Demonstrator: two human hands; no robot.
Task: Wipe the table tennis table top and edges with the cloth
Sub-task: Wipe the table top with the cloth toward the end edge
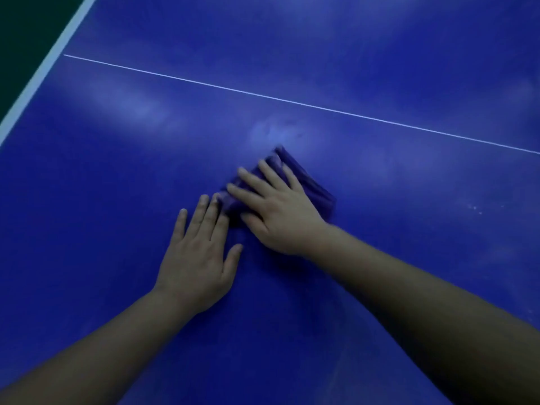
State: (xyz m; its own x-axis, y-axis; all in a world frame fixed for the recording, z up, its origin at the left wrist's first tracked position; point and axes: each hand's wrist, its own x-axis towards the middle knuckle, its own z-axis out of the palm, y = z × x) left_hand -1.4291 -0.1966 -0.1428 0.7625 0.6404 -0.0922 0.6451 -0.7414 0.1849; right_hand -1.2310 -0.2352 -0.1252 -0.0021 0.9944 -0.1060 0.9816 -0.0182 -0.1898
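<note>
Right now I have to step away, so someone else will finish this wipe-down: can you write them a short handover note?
Right hand: flat on the folded purple cloth, fingers straight, pressing it onto the table top.
Left hand: flat on the table, fingertips touching the cloth's near-left edge.
Cloth sits mid-table, on the near side of the thin white centre line.
Done: cannot tell how much; hazy smears show beyond the cloth.
Left: rest of the top, and the edges, including the white-striped edge at far left.

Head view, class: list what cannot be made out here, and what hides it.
- Cloth: middle hidden under the right hand; far corner blurred.
- Left hand: fingertips reach the cloth; contact unclear.
- Table: near edge and net cut off by the frame.
</note>
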